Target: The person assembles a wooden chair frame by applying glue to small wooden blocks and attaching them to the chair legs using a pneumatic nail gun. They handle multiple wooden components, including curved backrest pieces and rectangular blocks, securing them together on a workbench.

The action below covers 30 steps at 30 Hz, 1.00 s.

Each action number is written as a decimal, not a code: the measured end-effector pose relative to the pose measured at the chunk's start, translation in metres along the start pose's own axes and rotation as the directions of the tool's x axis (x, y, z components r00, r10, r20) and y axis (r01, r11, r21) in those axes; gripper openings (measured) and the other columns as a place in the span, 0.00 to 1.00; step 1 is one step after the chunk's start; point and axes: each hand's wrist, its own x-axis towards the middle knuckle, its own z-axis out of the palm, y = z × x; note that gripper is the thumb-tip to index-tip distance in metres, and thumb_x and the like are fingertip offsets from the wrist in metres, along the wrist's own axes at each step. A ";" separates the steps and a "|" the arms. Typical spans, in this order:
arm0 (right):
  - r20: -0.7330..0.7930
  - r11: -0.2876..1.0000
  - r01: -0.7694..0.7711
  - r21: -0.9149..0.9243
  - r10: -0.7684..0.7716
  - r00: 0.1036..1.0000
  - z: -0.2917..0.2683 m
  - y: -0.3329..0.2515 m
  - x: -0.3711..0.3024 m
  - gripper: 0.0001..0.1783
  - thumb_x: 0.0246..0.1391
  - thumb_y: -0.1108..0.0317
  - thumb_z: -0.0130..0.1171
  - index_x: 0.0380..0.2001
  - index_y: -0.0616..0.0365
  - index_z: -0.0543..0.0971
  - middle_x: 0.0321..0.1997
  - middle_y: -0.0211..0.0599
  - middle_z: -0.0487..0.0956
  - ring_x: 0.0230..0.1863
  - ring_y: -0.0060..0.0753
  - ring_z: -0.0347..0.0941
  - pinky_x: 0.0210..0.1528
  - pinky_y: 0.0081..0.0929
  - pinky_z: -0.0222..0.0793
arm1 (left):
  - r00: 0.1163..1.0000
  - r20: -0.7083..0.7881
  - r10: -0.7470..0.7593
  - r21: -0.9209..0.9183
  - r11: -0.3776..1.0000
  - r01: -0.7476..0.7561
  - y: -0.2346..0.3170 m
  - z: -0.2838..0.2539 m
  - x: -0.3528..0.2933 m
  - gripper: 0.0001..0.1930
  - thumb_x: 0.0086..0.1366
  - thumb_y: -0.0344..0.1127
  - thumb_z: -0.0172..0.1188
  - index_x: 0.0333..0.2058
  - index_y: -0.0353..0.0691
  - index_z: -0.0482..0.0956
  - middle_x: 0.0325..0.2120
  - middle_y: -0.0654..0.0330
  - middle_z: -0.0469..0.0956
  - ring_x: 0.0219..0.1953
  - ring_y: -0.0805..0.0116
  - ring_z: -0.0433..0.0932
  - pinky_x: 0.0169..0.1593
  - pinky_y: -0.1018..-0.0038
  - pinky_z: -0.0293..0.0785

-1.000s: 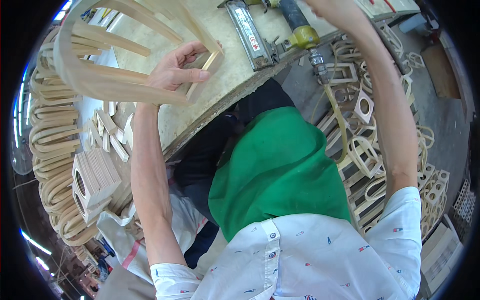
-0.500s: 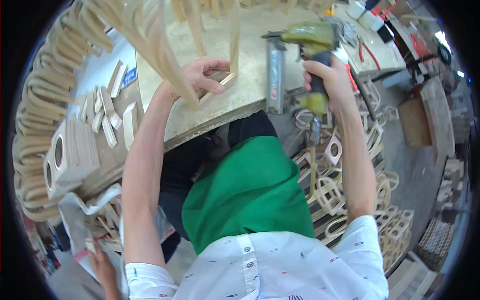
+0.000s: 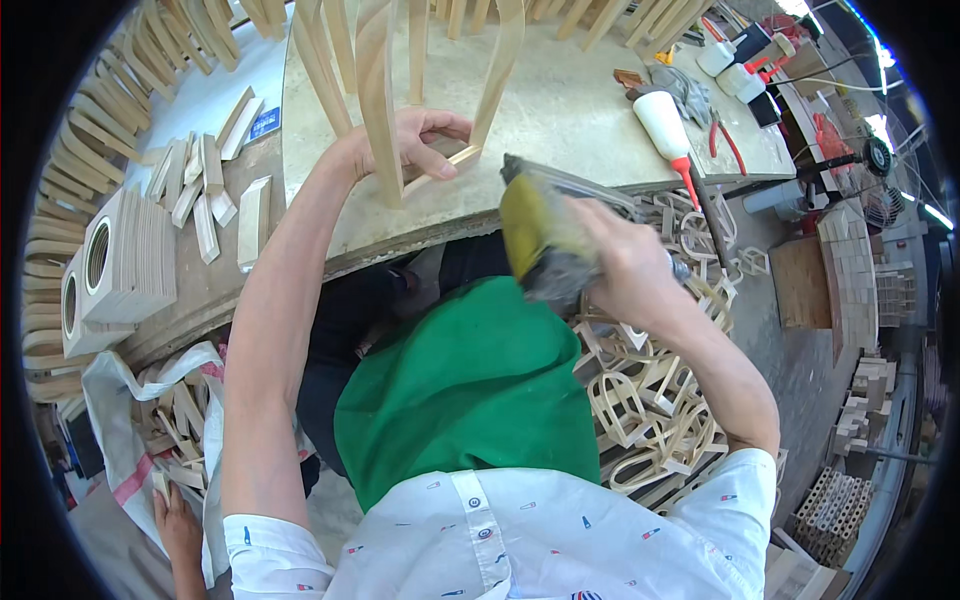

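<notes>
Beside us, a white sack (image 3: 108, 425) holds wood sticks (image 3: 188, 405). Our right hand (image 3: 632, 262) is wrapped round a blurred nail gun (image 3: 545, 232); our left hand (image 3: 415, 150), half-curled, grasps a smooth bent-wood frame (image 3: 377, 95) upright on the worktop (image 3: 570, 120). Beyond lies a white bottle (image 3: 660, 122).

Diffuse, fairly bright light falls over a workbench (image 3: 560, 120), its top pale and evenly lit, while a strip lamp (image 3: 938, 215) between 2 and 3 o'clock burns out to pure white. A white printed shirt (image 3: 560, 530) at 6 o'clock is the brightest broad area; a green apron (image 3: 460, 390) holds its color, with soft shading in the folds. Beneath the bench edge, dark trousers (image 3: 320, 400) sink into deep shadow. Motion smears a nail gun (image 3: 535, 225) and softens the right hand (image 3: 625, 260); the left hand (image 3: 410, 145) and a bent-wood frame (image 3: 375, 90) appear sharper. Fisheye distortion bows the bench edge and crowds U-shaped wooden pieces (image 3: 52, 300) at 9 o'clock, before black corners close in.
</notes>
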 end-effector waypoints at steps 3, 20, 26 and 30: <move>-0.037 0.973 0.146 -0.178 -0.155 0.987 0.026 0.010 0.000 0.35 0.35 0.76 0.59 0.54 0.68 0.68 0.42 0.44 0.76 0.34 0.43 0.77 0.34 0.33 0.73 | 1.000 0.009 0.005 0.001 1.000 -0.005 0.003 0.001 0.001 0.39 0.45 0.32 0.71 0.60 0.37 0.67 0.56 0.58 0.71 0.57 0.68 0.68 0.61 0.72 0.61; -0.081 0.932 0.216 -0.292 -0.249 0.965 0.042 0.013 0.008 0.28 0.43 0.72 0.54 0.51 0.71 0.71 0.37 0.38 0.75 0.30 0.32 0.75 0.32 0.27 0.72 | 1.000 -0.011 0.011 0.037 0.999 -0.010 0.006 0.002 -0.001 0.39 0.46 0.31 0.71 0.59 0.36 0.68 0.56 0.57 0.71 0.59 0.66 0.67 0.64 0.71 0.58; -0.073 0.925 0.221 -0.309 -0.255 0.964 0.042 0.010 0.011 0.27 0.43 0.72 0.53 0.50 0.71 0.71 0.35 0.37 0.73 0.30 0.31 0.74 0.31 0.26 0.72 | 1.000 -0.012 0.028 0.046 0.999 -0.027 0.008 0.004 -0.004 0.36 0.47 0.31 0.70 0.57 0.37 0.69 0.50 0.62 0.74 0.52 0.72 0.70 0.58 0.76 0.62; -0.066 0.922 0.215 -0.323 -0.248 0.966 0.042 0.009 0.011 0.27 0.43 0.71 0.53 0.50 0.71 0.71 0.34 0.36 0.73 0.30 0.30 0.74 0.31 0.25 0.72 | 1.000 -0.025 0.008 0.060 0.998 -0.006 0.007 0.003 -0.003 0.39 0.46 0.30 0.70 0.59 0.36 0.68 0.56 0.57 0.71 0.59 0.67 0.67 0.63 0.72 0.59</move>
